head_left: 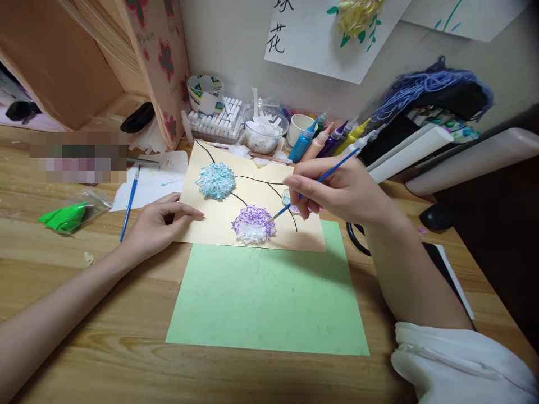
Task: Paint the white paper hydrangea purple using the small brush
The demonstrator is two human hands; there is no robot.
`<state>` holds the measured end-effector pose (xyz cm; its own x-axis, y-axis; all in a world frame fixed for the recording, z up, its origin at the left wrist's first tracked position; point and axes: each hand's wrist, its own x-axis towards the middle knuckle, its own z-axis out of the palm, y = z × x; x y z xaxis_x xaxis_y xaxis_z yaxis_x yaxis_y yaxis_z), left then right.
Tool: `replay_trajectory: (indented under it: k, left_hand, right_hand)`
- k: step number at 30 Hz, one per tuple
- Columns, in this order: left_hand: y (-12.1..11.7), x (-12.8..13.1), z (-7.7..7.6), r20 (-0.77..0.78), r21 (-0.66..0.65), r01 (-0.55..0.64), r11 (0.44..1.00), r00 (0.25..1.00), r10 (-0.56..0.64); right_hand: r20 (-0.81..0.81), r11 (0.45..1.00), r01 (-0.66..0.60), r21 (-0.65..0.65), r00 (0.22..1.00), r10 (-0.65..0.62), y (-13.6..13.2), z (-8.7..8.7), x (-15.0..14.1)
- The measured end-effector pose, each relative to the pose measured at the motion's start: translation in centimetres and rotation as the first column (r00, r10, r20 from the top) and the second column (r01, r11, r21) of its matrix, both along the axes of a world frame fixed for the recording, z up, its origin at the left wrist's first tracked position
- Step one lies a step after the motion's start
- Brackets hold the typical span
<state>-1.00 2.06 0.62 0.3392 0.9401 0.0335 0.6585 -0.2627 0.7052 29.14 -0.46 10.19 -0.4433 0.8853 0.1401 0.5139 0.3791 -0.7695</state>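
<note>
My right hand (328, 188) grips a blue-handled paintbrush (337, 165) whose tip touches the right side of a round ruffled flower (252, 224). This flower is purple at the top and white along the bottom. It sits on a cream sheet of card (219, 224) with black drawn stems. Up and to the left on that card is a blue-and-white ruffled flower (216, 180). My left hand (162, 221) holds the card's left edge, its fingers bent and a fingertip on the surface. Partly hidden behind my right hand is a small round dish (287, 197).
The card overlaps a green sheet (269, 297) on the wooden table. To the left lie a second blue paintbrush (131, 203), a paint-marked paper (168, 177) and a bagged green lump (65, 217). Paint bottles (302, 145), a bowl of white scraps (265, 132) and a tape roll (205, 94) stand behind.
</note>
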Motion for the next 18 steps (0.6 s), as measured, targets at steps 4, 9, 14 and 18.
replay_trajectory:
  k: [4,9,14,18]
  left_hand:
    - [0.0,0.0,0.0,0.013,-0.011,0.002,1.0,1.0,-0.001]
    - [0.0,0.0,0.0,0.009,0.01,-0.002,1.0,1.0,0.002]
    - [0.0,0.0,-0.1,0.016,0.003,0.001,1.0,1.0,-0.001]
    - [0.0,0.0,-0.1,0.011,-0.003,-0.003,1.0,1.0,0.003]
  right_hand:
    - [0.019,0.999,-0.037,0.025,0.999,0.037,-0.2,-0.3,-0.6]
    - [0.063,0.995,-0.083,0.058,0.995,0.08,0.0,-0.6,-1.1]
    - [0.063,0.991,-0.1,0.093,0.994,0.095,0.1,-0.8,-1.2]
    - [0.048,0.992,-0.099,0.084,0.994,0.095,0.0,-0.6,-1.0]
